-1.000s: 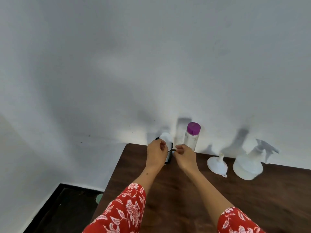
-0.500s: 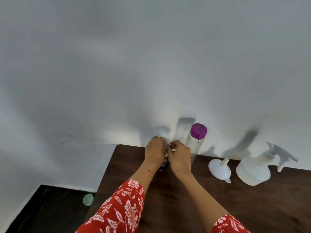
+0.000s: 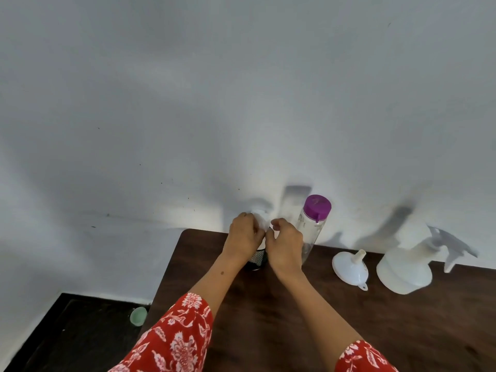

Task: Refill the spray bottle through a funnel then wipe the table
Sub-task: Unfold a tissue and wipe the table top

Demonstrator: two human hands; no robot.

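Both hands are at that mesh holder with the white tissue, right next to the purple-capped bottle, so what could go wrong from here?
1. The right hand works close beside the tall water bottle; a bump could topple it.
2. The mesh holder stands near the table's far left corner; a hard pull on the tissue by the left hand might tip it.
3. The funnel lies loose on its side and could roll.

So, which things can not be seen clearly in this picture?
- Black mesh holder: head view, mostly hidden behind the left hand and right hand.
- White tissue: only its top shows above the fingers.
- Water bottle: its base is hidden by the right hand.
- Spray bottle: blurred, liquid level unreadable.
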